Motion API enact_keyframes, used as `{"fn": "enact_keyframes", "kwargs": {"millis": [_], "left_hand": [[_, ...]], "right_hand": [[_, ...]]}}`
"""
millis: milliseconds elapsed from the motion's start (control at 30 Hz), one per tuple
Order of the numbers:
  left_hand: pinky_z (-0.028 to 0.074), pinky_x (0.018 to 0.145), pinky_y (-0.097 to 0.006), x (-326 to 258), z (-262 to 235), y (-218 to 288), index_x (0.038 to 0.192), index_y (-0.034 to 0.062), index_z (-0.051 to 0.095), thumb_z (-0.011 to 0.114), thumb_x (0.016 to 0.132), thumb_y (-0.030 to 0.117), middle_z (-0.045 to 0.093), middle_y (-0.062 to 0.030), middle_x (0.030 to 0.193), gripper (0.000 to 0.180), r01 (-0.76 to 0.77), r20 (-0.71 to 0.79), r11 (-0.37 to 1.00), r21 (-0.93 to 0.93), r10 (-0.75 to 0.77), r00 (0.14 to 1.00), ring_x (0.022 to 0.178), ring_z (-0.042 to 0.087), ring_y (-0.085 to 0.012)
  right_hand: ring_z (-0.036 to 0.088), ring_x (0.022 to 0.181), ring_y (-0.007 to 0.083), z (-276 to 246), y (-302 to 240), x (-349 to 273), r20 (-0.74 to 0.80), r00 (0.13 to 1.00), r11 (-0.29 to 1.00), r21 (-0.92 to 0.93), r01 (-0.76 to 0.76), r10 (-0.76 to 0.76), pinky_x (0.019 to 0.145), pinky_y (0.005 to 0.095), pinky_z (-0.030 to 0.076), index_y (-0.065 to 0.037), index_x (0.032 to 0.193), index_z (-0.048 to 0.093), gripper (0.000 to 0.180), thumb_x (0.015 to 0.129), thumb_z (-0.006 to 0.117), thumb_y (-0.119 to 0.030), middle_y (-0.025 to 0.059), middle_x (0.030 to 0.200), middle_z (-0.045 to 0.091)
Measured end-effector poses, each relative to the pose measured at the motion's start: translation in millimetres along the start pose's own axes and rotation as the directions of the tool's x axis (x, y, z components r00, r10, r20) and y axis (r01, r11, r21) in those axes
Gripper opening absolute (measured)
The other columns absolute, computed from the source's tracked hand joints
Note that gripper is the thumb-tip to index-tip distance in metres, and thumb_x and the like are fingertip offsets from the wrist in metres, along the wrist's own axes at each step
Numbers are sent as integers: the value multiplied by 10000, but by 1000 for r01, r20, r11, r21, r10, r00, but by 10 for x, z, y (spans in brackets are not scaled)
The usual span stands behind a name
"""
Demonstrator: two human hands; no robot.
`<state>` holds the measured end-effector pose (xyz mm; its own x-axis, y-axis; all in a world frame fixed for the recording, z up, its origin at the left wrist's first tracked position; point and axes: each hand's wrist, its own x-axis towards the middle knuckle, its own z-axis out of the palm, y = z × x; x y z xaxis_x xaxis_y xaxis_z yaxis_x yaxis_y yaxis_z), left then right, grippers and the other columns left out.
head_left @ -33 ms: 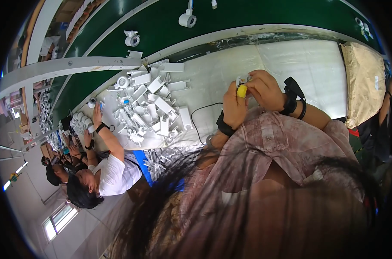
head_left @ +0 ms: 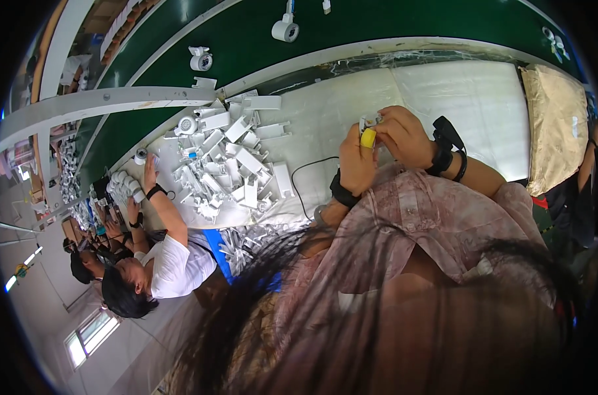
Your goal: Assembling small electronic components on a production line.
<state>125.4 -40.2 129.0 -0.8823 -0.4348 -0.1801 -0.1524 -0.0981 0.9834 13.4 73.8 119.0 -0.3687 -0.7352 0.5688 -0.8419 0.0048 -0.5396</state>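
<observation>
My left hand (head_left: 358,163) is closed around a small white plastic part (head_left: 363,124) above the work table. Something yellow (head_left: 368,137) shows at its thumb; whether it is wrapped on the thumb or belongs to the part, I cannot tell. From the right, my right hand (head_left: 406,139) meets the part with bent, pinching fingers. What those fingertips grip is too small and too covered to make out. Both wrists wear black bands. To the left lies a heap of white plastic housings (head_left: 236,155) on the same table.
A thin black cable (head_left: 305,166) curves over the table left of my hands. Beyond the table edge runs a green conveyor belt (head_left: 246,56) carrying white parts. At the right lies a brown paper-like sheet (head_left: 557,128). A co-worker (head_left: 180,266) reaches in from the left.
The co-worker's hand at the left has shifted very slightly. My own hands and the part between them look the same.
</observation>
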Motion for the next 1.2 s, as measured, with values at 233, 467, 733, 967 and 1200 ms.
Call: {"fn": "enact_keyframes", "kwargs": {"millis": [233, 467, 733, 967, 1200], "left_hand": [[363, 433, -235, 91, -39, -25, 1043, 1, 536, 452, 977, 116, 550, -18, 658, 157, -25, -27, 1000, 1, 25, 999, 479, 460, -71], [370, 462, -219, 136, -1, 111, 1164, 9, 509, 487, 982, 159, 516, 5, 672, 237, -25, 38, 1000, 3, 25, 999, 517, 445, -55], [372, 462, -209, 16, 64, 112, 1233, 1, 477, 486, 989, 162, 516, 4, 695, 292, 53, 88, 991, -127, -42, 995, 526, 442, -51], [364, 442, -205, -101, 101, 9, 1179, 3, 491, 463, 999, 171, 529, -4, 691, 248, 18, 64, 986, -165, -8, 998, 518, 448, -53], [381, 444, -236, -196, 122, 68, 1078, 2, 533, 459, 992, 165, 538, -22, 641, 198, -121, -28, 993, 17, 121, 992, 506, 474, -77]], "right_hand": [[593, 959, 348, 19, 121, 107, 40, 999, 998, 48, 29, -31, 752, 389, 505, -17, 930, 604, 232, 723, 698, 27, 161, 935, 572], [594, 1005, 338, -155, 188, 191, 93, 996, 992, 128, 1, -13, 764, 379, 505, -26, 919, 604, 199, 756, 713, 5, 156, 945, 575], [592, 1036, 343, -308, 83, 99, 181, 983, 994, 108, -5, -15, 805, 384, 502, -25, 937, 610, 198, 769, 711, 0, 171, 999, 590], [592, 1047, 349, -314, -39, 67, 169, 984, 998, 35, 50, -55, 822, 401, 501, -20, 932, 609, 201, 760, 706, 17, 142, 946, 586], [603, 1015, 360, -254, -130, -11, 91, 994, 998, -13, 60, -58, 795, 404, 512, -21, 913, 609, 234, 713, 711, 43, 131, 890, 578]]}}
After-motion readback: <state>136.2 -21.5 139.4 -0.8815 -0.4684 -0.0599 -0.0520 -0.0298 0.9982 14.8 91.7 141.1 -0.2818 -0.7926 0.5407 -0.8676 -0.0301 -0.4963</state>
